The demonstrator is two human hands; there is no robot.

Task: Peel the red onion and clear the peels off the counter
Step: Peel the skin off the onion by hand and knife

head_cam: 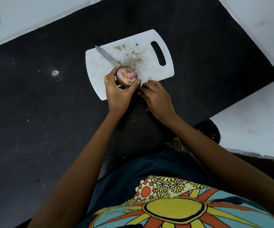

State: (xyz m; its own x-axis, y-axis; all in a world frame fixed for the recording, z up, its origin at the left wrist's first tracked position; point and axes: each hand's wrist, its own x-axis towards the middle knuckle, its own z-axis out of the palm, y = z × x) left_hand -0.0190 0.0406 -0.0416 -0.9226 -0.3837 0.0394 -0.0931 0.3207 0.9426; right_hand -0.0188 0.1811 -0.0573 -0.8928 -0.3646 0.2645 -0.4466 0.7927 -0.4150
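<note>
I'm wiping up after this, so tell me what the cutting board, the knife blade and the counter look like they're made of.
Cutting board: probably plastic, matte white, thin, with a moulded handle slot and grey-brown stains.
Knife blade: looks like steel, grey with a dull sheen.
Counter: dark stone or a stone-look surface, black with pale flecks; which one is unclear.

You see a smooth white plastic board (149,51), a shiny metal knife (107,56), and a dull, speckled black table (34,112).
</note>
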